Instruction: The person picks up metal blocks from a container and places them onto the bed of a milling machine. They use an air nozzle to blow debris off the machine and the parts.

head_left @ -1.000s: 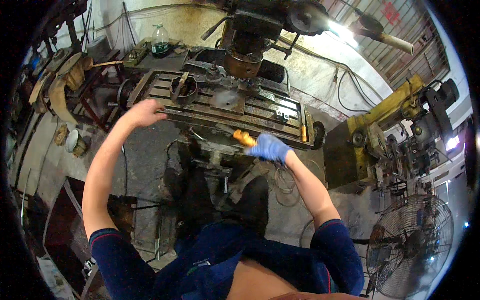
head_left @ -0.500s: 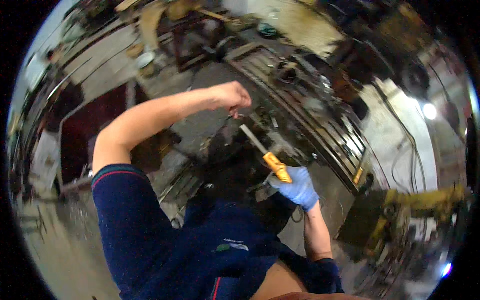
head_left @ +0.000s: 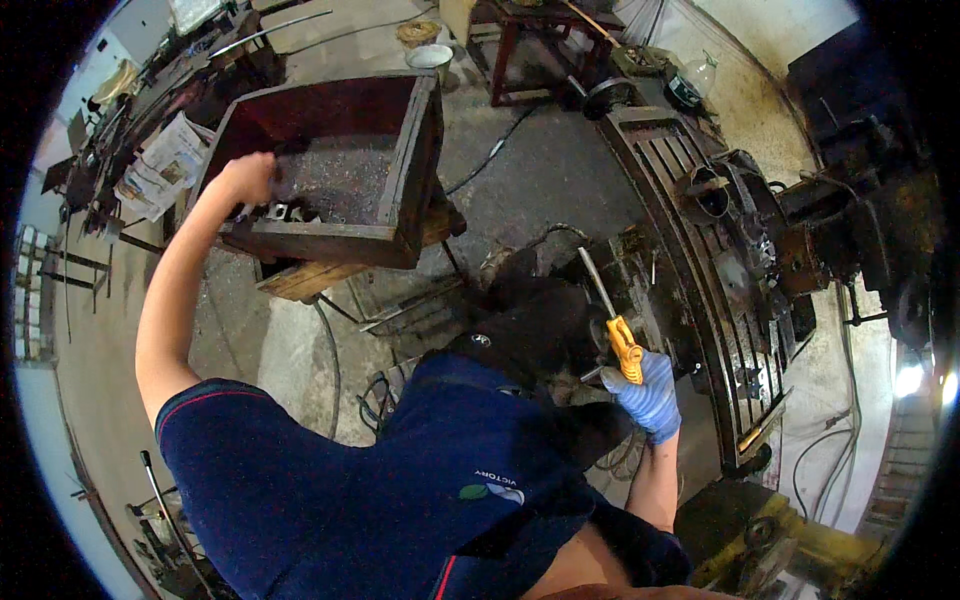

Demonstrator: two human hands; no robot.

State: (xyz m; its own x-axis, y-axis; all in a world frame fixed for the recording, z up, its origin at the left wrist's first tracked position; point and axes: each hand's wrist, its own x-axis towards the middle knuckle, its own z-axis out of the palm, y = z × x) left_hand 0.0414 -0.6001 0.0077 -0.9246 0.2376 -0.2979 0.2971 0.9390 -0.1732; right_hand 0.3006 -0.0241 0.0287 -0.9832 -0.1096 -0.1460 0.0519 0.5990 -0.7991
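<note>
Inside a workshop, left hand: bare and reaching over the near left part of a wooden box, the left hand (head_left: 248,180) has its fingers curled; whether they pinch anything cannot be told.
Wooden box: open-topped and reddish inside, the wooden box (head_left: 320,240) holds a layer of dark bits, with small metal pieces (head_left: 283,211) lying just beside the hand.
Right hand: in a blue-and-white glove, the right hand (head_left: 650,398) is wrapped firmly around a yellow grip.
Yellow-handled tool: the yellow-handled tool (head_left: 625,347) is raised in front of the worker's right side, its slim metal shaft (head_left: 598,283) pointing away from the body, well apart from the box.
Milling machine: to the right stretches its slotted table (head_left: 672,148), bearing a round pot (head_left: 705,190) and, near one end, a second, smaller yellow-handled item (head_left: 752,438).
Floor and bench: beyond the box stands a pale bucket (head_left: 430,57); to its left, newspaper sheets (head_left: 165,170) hang over a cluttered bench.
</note>
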